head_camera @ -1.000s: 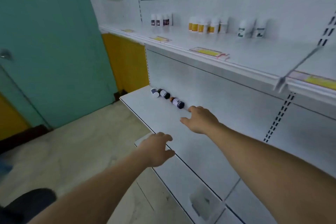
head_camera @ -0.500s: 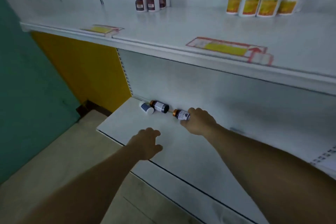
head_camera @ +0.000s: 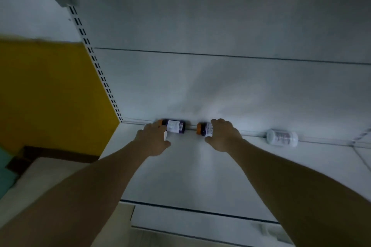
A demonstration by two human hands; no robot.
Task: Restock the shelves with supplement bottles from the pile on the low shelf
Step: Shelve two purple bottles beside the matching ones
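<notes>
Two dark purple plastic supplement bottles with orange caps and white labels lie on their sides at the very back of the low white metal shelf [head_camera: 180, 176], against the pale back panel [head_camera: 220, 86]. The left bottle [head_camera: 174, 126] and the right bottle [head_camera: 204, 129] sit close together with a small gap between them. The left hand [head_camera: 153, 139] rests over the cap end of the left bottle, thumb spread toward the front; whether its fingers actually pinch the bottle cannot be told. The right hand [head_camera: 222, 136] curls over the right bottle, covering its base end — a grip around it. Both forearms reach straight in from the shelf's front edge, with bare shelf between them. Well to the right lies a white plastic bottle [head_camera: 282, 138], blurred. A slotted upright [head_camera: 96, 66] borders a yellow wall [head_camera: 50, 96].
</notes>
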